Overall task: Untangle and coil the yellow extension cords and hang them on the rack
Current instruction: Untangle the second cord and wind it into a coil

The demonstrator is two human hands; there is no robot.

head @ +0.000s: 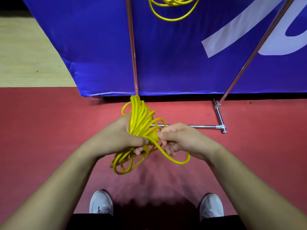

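Note:
A bundle of yellow extension cord (140,117) is held in front of me above the red floor. My left hand (121,135) grips the bundle round its middle, with loops sticking up above the fist and hanging below it. My right hand (181,138) pinches a yellow plug end (153,136) of the same cord, and one loose loop (179,161) curves under that hand. A second coiled yellow cord (172,9) hangs at the top of the view on the metal rack (132,47).
A blue banner (174,60) with white lettering stands right behind the rack's two uprights. The rack's chrome foot bar (199,126) lies on the red floor (49,130). A tan floor strip is at the left. My two white shoes (101,202) show below.

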